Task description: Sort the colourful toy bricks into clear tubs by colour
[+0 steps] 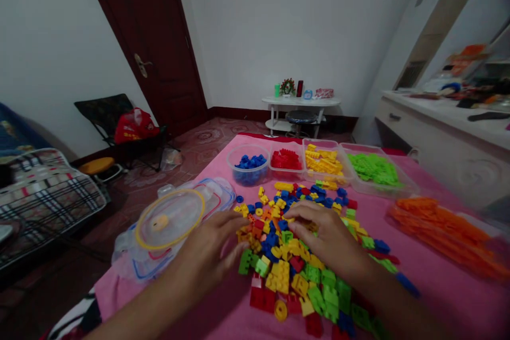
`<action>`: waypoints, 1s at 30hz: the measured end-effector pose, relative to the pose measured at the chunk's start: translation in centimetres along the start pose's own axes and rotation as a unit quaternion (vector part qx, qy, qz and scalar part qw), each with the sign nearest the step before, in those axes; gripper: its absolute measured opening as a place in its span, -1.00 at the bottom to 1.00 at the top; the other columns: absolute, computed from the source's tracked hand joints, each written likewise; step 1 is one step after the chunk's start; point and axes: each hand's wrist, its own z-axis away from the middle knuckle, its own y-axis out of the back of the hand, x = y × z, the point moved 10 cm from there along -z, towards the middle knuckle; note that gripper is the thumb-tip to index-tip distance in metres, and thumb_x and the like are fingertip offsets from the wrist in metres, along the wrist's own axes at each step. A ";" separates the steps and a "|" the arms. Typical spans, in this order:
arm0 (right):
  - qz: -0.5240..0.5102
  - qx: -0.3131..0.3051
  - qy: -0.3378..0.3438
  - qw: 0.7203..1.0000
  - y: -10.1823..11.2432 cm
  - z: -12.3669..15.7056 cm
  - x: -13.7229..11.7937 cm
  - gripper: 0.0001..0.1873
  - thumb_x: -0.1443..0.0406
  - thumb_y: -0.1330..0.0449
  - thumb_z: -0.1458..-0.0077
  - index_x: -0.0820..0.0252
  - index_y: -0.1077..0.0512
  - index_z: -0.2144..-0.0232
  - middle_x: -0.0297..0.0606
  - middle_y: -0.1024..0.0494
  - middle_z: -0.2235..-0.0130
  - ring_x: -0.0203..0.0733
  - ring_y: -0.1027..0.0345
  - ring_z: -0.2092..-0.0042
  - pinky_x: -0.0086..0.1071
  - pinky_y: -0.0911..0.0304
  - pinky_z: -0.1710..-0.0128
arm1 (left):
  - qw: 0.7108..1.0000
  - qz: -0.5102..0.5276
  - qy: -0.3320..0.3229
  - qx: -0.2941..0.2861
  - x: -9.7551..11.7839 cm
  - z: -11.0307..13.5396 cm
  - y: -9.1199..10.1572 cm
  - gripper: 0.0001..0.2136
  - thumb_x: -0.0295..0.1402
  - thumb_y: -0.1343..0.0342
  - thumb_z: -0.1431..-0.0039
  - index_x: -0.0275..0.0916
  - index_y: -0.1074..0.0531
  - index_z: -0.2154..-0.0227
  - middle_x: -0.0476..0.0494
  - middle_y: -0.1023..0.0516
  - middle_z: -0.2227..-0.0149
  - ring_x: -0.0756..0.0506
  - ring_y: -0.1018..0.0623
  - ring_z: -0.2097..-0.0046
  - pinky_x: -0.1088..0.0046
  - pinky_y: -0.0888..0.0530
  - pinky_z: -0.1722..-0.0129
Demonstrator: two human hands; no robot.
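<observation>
A heap of small plastic building bricks (297, 255) in blue, yellow, green, red and orange lies on a pink cloth (446, 287). My left hand (209, 247) rests on the heap's left edge, fingers stretched toward the orange and yellow bricks. My right hand (329, 236) lies over the middle of the heap, fingers curled down onto the bricks; whether they pinch one is hidden. Behind the heap stand a round tub of blue bricks (249, 164), a tub of red bricks (286, 160), a tub of yellow bricks (323, 162) and a tub of green bricks (374, 169).
Clear lids (175, 218) are stacked at the table's left edge. An orange pile (446, 231) lies at the right. A white counter (450, 133) stands to the right, a small white table (300, 103) at the far wall, a folding chair (119, 122) by the dark door.
</observation>
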 end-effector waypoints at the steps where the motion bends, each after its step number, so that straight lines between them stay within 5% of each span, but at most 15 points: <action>1: 0.004 -0.013 0.006 1.000 -0.6 -0.4 -0.5 -0.81 0.39 -0.09 -0.10 0.12 -0.49 0.29 -0.29 -0.52 0.23 -0.24 -0.39 0.18 -0.38 -0.24 0.15 | 1.000 -0.014 -0.007 0.023 -0.1 1.8 -0.2 -0.67 -0.26 0.01 -0.21 -0.09 -0.35 -0.03 -0.17 -0.40 -0.09 -0.13 -0.43 -0.08 0.31 -0.41 -0.05; 7: 0.073 -0.098 0.066 0.990 -5.8 -6.1 -2.9 -0.68 0.42 -0.13 -0.02 0.23 -0.45 0.13 -0.15 -0.51 0.12 -0.13 -0.37 0.09 -0.32 -0.20 0.05 | 0.997 -0.044 0.009 0.064 -2.4 8.3 -2.4 -0.44 -0.25 -0.02 -0.20 0.01 -0.02 -0.25 -0.12 -0.13 -0.28 -0.18 -0.26 -0.23 0.30 -0.38 -0.12; 11: 0.083 -0.121 -0.008 0.989 -10.2 -10.5 -1.2 -0.43 0.43 -0.16 0.03 0.31 -0.24 -0.08 -0.02 -0.43 -0.04 -0.10 -0.33 -0.02 -0.35 -0.20 0.04 | 0.997 -0.019 0.021 0.065 -3.4 9.6 -3.9 -0.26 -0.15 -0.11 -0.08 0.11 0.12 -0.28 -0.07 -0.06 -0.30 -0.24 -0.23 -0.24 0.23 -0.39 -0.12; 14: 0.100 -0.126 -0.057 0.985 -12.6 -12.1 0.2 -0.38 0.43 -0.17 0.06 0.39 -0.18 -0.09 0.08 -0.48 0.04 -0.02 -0.37 0.01 -0.30 -0.24 0.12 | 0.998 0.005 0.030 0.051 -3.3 10.1 -5.0 -0.22 -0.17 -0.12 -0.07 0.16 0.19 -0.28 -0.04 -0.03 -0.31 -0.25 -0.19 -0.26 0.21 -0.38 -0.13; 23: 0.136 -0.159 -0.114 0.971 -14.7 -11.0 2.5 -0.80 0.37 -0.12 0.04 0.17 -0.47 0.31 -0.10 -0.56 0.18 -0.01 -0.42 0.12 -0.29 -0.23 0.22 | 0.994 0.022 0.099 0.045 -4.7 10.2 -7.4 -0.06 -0.25 -0.18 0.01 -0.03 0.36 -0.30 -0.21 0.27 -0.35 -0.39 0.00 -0.30 -0.02 -0.28 -0.15; 30: 0.092 -0.201 -0.045 0.974 -15.1 -10.0 1.0 -0.70 0.38 -0.09 0.05 0.13 -0.51 0.25 -0.24 -0.57 0.17 -0.17 -0.41 0.14 -0.42 -0.20 0.24 | 0.991 0.084 0.097 0.028 -3.6 6.7 -8.3 0.10 -0.13 -0.31 0.16 0.01 0.40 -0.29 -0.27 0.47 -0.35 -0.48 0.15 -0.31 -0.13 -0.19 -0.17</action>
